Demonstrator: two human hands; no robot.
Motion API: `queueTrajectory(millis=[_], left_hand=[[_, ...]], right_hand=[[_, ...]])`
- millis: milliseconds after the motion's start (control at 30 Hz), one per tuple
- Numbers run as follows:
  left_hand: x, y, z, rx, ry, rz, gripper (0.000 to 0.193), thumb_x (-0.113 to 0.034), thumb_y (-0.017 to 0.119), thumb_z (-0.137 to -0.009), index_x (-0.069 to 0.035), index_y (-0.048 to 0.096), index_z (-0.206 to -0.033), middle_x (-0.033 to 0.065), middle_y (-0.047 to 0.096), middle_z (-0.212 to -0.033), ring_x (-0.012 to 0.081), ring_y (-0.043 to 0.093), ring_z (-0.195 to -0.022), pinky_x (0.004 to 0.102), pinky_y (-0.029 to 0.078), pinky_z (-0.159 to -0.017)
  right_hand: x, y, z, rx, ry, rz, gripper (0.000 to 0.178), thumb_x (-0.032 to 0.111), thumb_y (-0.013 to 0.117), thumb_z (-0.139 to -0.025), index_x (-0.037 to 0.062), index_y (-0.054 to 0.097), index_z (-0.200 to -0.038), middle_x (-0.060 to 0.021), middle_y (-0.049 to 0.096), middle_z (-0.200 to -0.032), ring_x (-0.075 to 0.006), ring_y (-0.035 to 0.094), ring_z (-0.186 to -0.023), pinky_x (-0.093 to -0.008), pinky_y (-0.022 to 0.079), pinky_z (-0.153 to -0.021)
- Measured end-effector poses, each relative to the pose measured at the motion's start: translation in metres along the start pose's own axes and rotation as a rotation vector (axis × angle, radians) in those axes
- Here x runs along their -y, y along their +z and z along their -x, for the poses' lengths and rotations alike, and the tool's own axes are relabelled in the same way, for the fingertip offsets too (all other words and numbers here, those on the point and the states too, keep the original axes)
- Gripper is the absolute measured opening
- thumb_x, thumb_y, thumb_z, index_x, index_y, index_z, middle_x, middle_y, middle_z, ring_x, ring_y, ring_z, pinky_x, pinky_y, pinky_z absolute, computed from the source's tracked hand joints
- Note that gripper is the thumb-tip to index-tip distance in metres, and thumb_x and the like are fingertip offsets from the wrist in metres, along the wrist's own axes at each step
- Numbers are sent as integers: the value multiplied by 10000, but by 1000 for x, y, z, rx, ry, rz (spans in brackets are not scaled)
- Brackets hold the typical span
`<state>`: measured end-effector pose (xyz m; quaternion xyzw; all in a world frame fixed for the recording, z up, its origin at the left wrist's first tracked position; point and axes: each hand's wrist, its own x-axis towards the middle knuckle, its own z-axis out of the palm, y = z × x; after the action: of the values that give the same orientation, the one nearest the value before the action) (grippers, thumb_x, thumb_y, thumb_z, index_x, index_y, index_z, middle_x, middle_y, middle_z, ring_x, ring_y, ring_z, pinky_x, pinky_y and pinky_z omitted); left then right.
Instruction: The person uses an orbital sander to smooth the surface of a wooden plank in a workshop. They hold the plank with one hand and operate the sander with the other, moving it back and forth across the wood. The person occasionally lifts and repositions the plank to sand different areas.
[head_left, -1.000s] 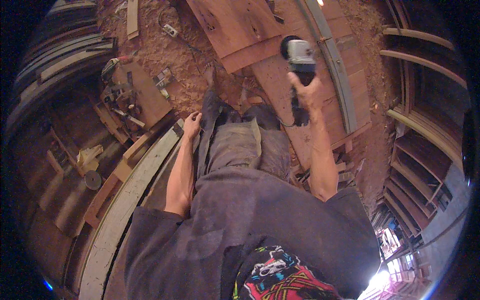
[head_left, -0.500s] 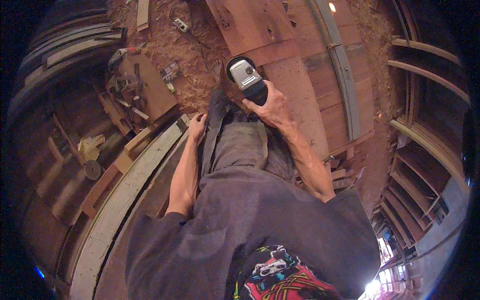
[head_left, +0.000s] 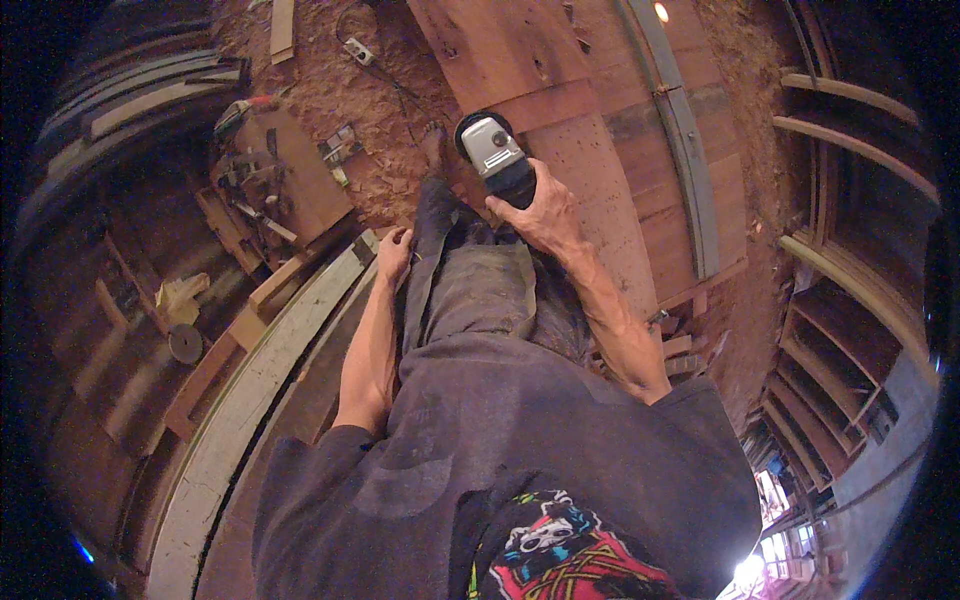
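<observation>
A power sander (head_left: 490, 150) with a silver head, a round dark disc and a black handle is held in my right hand (head_left: 545, 210). My fingers wrap round its handle, and its disc lies over the edge of a reddish wooden board (head_left: 590, 190). My left hand (head_left: 394, 254) hangs beside my left thigh, near the end of a long pale beam (head_left: 290, 370). Its fingers are curled in; the palm is hidden, so anything inside cannot be made out.
A grey strip (head_left: 690, 190) lies along the boards on the right. A power socket (head_left: 358, 50) with a cable rests on the dusty floor. Tools crowd a small wooden bench (head_left: 300, 170) at the left. Wooden frames (head_left: 830, 250) stand at the far right.
</observation>
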<state>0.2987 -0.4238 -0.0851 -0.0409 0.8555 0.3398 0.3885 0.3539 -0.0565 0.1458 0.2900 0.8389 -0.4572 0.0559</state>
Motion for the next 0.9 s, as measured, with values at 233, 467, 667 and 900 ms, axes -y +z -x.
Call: queueTrajectory(millis=[233, 467, 667, 900], left_hand=[[10, -15, 0, -12, 2, 6, 488, -396, 702, -980, -8, 716, -1275, 147, 771, -1111, 206, 731, -979, 364, 571, -853], [11, -36, 1, -3, -14, -28, 516, -403, 688, -981, 6, 694, -1296, 190, 754, -1197, 292, 718, -1113, 382, 540, -968], [17, -53, 7, 29, -140, 105, 521, -411, 690, -977, 7, 697, -1287, 195, 753, -1197, 300, 723, -1105, 388, 542, -959], [36, -67, 6, -29, -15, -52, 487, -381, 688, -984, 3, 701, -1284, 188, 758, -1178, 272, 741, -1045, 367, 552, -917]], right_hand=[[0, 10, 5, -54, 106, 26, 782, 527, 864, -783, 12, 582, -1298, -213, 733, -1044, -377, 732, -961, -484, 575, -851], [-5, 13, -1, -57, 169, 61, 847, 589, 830, -782, 15, 563, -1344, -249, 731, -1082, -422, 724, -1005, -508, 566, -877], [4, 16, 2, -66, 228, 51, 832, 589, 831, -776, 30, 584, -1341, -228, 731, -1099, -405, 716, -1034, -494, 562, -887], [10, 19, 4, -232, 7, -40, 661, 496, 855, -810, 27, 650, -1228, -183, 747, -995, -335, 734, -912, -459, 563, -815]])
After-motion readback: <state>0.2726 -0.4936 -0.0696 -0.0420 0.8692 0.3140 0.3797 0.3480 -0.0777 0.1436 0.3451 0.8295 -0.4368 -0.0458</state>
